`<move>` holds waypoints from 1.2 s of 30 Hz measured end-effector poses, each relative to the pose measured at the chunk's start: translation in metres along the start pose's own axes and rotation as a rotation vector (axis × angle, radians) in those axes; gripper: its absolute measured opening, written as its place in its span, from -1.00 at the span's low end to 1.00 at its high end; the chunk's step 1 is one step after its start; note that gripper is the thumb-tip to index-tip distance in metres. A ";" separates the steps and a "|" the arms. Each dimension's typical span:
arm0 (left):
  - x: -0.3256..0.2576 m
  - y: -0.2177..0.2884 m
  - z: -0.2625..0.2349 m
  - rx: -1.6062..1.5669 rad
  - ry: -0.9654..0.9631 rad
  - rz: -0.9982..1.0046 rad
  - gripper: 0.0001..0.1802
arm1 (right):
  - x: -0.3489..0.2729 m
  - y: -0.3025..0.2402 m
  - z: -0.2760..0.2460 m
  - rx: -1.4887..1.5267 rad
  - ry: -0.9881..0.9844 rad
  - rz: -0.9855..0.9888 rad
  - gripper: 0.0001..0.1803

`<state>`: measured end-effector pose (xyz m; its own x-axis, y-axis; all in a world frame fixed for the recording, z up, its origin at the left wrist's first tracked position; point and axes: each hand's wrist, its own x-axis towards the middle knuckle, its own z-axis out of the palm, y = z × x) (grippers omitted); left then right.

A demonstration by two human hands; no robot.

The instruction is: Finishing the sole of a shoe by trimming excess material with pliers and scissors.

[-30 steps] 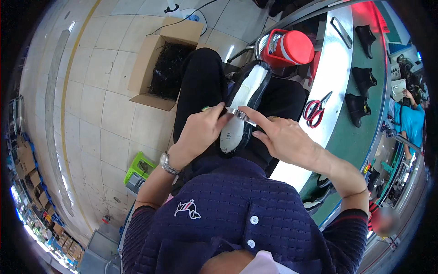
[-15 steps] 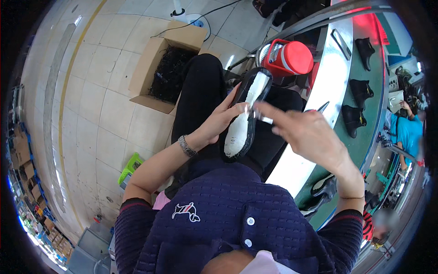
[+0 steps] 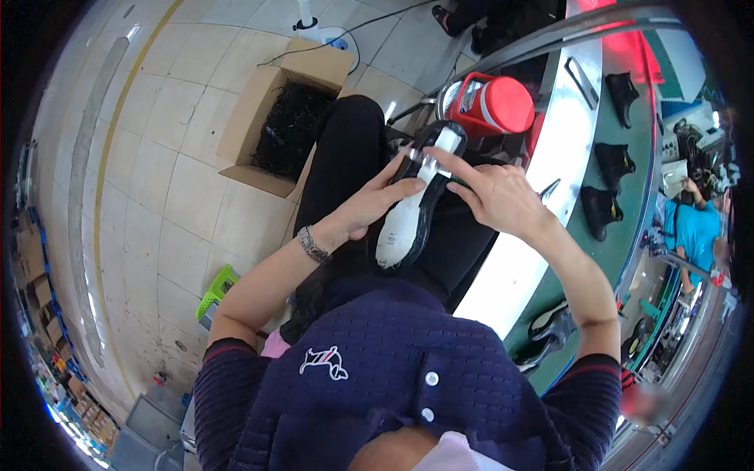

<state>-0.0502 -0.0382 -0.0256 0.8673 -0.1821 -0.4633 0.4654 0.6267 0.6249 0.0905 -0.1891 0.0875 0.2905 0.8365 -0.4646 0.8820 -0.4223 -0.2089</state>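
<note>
An upturned black shoe (image 3: 405, 221) lies over my lap, its long white bottom facing up. My left hand (image 3: 375, 202) is closed round the shoe's side at the middle, thumb on the white bottom. My right hand (image 3: 501, 195) is bent over the forepart from the right, index finger reaching across the white bottom and thumb near the shoe's edge. A small shiny piece (image 3: 416, 155) shows by the right index fingertip; its kind is too small to tell. Part of the right fingers is hidden.
A cardboard box (image 3: 250, 129) with black scraps stands on the floor. A red drink cooler (image 3: 506, 104) is beside the metal bench edge (image 3: 542, 196). Black boots (image 3: 602, 208) stand on the green belt (image 3: 577, 251). A green basket (image 3: 216, 292) is at left; a person in blue (image 3: 695, 228) works at far right.
My right hand has moved up and left, its index finger now crossing the shoe's forepart. The shoe has shifted slightly left in my left hand, which keeps its grip.
</note>
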 end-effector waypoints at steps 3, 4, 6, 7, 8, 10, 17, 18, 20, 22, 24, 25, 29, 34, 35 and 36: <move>0.002 -0.003 -0.005 -0.011 0.012 -0.018 -0.07 | -0.009 -0.005 -0.003 0.204 0.269 -0.138 -0.33; 0.000 0.001 -0.002 -0.011 0.014 -0.016 -0.07 | -0.007 -0.003 0.003 0.204 0.269 -0.141 -0.33; -0.001 0.011 0.007 0.016 -0.029 0.001 -0.02 | -0.007 0.000 0.022 0.087 0.101 0.021 -0.35; -0.002 0.012 0.005 0.019 -0.031 -0.004 0.03 | -0.006 0.001 0.023 0.074 0.087 0.026 -0.35; -0.002 0.013 0.001 0.015 -0.019 0.000 0.03 | -0.003 -0.003 0.015 0.074 0.084 0.012 -0.35; -0.004 0.014 -0.003 0.056 -0.036 -0.032 0.10 | -0.009 -0.017 -0.008 0.092 0.092 -0.090 -0.34; -0.006 0.003 -0.006 -0.015 -0.106 0.003 0.28 | -0.017 -0.030 0.004 0.099 0.105 -0.040 -0.35; -0.006 0.001 -0.008 0.004 -0.115 -0.009 0.31 | -0.018 -0.032 0.002 0.074 0.136 -0.078 -0.35; -0.004 -0.002 -0.009 0.023 -0.136 -0.025 0.35 | -0.025 -0.037 0.010 0.129 0.208 -0.073 -0.35; -0.007 -0.007 -0.008 -0.001 -0.167 0.030 0.41 | -0.027 -0.037 0.016 0.187 0.282 -0.067 -0.34; -0.010 -0.021 -0.013 -0.010 -0.211 0.059 0.27 | -0.027 -0.034 0.017 0.075 -0.014 0.082 -0.33; -0.010 -0.025 -0.014 -0.118 -0.185 0.075 0.16 | -0.032 -0.033 0.012 0.057 -0.006 0.066 -0.32; -0.022 -0.042 -0.010 -0.381 -0.190 0.129 -0.16 | -0.062 -0.032 0.009 0.012 -0.059 -0.077 -0.20; -0.028 -0.045 0.006 -0.409 -0.118 0.094 -0.18 | -0.058 -0.048 0.033 -0.357 0.314 -0.191 -0.14; -0.028 -0.047 0.005 -0.378 -0.083 0.105 -0.18 | -0.059 -0.050 0.031 -0.280 0.224 -0.134 -0.15; -0.029 -0.044 0.007 -0.373 -0.083 0.101 -0.18 | -0.060 -0.051 0.031 -0.202 0.134 -0.077 -0.15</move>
<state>-0.0942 -0.0656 -0.0354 0.9238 -0.1562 -0.3496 0.2941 0.8741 0.3866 0.0168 -0.2288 0.0998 0.2544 0.9078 -0.3334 0.9558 -0.2885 -0.0562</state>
